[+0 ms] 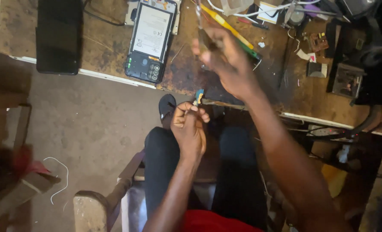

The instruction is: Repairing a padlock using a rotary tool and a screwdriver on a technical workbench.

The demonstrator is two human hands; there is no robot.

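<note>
Overhead, the left hand (189, 124) pinches a small blue part (198, 97), right hand (225, 60) grips tweezers (199, 19) above the worn workbench (191, 77).

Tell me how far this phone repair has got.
Done: the phone lies on the bench with its back off, battery showing. In hand: the left hand pinches a small part, and the right hand holds a thin tool above the bench. Left: the phone is open, and the part is not in it yet.
</note>
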